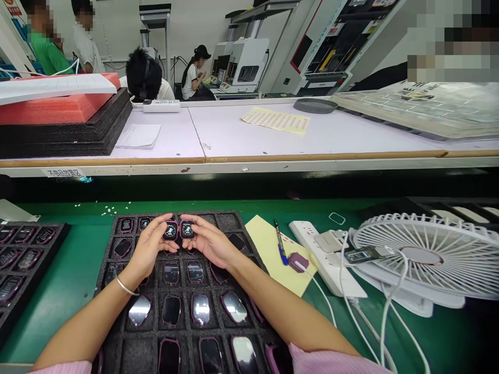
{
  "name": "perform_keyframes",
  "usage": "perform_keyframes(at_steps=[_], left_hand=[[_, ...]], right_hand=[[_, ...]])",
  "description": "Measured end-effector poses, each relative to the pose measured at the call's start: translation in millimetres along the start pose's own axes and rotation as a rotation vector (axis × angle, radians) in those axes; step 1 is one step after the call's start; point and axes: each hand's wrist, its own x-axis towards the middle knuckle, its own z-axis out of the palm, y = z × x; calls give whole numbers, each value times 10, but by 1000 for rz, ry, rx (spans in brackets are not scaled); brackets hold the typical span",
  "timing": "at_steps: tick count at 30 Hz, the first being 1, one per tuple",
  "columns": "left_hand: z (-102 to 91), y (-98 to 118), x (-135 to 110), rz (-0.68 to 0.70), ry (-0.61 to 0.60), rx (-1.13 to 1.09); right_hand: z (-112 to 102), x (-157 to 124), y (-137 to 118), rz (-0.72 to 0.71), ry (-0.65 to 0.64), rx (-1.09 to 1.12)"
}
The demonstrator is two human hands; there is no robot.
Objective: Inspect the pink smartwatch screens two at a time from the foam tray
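Note:
A black foam tray [132, 343] lies on the green mat in front of me, its pockets holding several purple-edged smartwatch bodies. My left hand [150, 249] pinches one lit watch body [170, 230] above the tray's far rows. My right hand [208, 241] pinches a second lit watch body [187, 229] right beside it. The two watches sit side by side, almost touching, screens facing up. A silver bangle circles my left wrist.
A second foam tray [23, 259] of watches lies at the left. To the right are a yellow sheet [265, 244] with a blue pen [279, 241], a white power strip [327, 259] with cables, and a white fan [429, 254] lying flat. A raised shelf [249, 156] crosses behind; several people work beyond it.

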Motion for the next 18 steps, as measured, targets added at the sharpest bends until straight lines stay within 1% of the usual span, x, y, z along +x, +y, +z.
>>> perform_keyframes(at_steps=[5,10,14,18], left_hand=[[14,-2,-20,40,30,33],[25,-6,-36,52,25,75],[18,-23,-24,70,25,60],[10,-28,-9,72,1,57]], right_hand=[[0,-7,-4,-29,24,-62],[-3,-10,18,-55,21,-123],[-14,-3,37,-84,12,-144],[-31,-1,47,-114,-6,-188]])
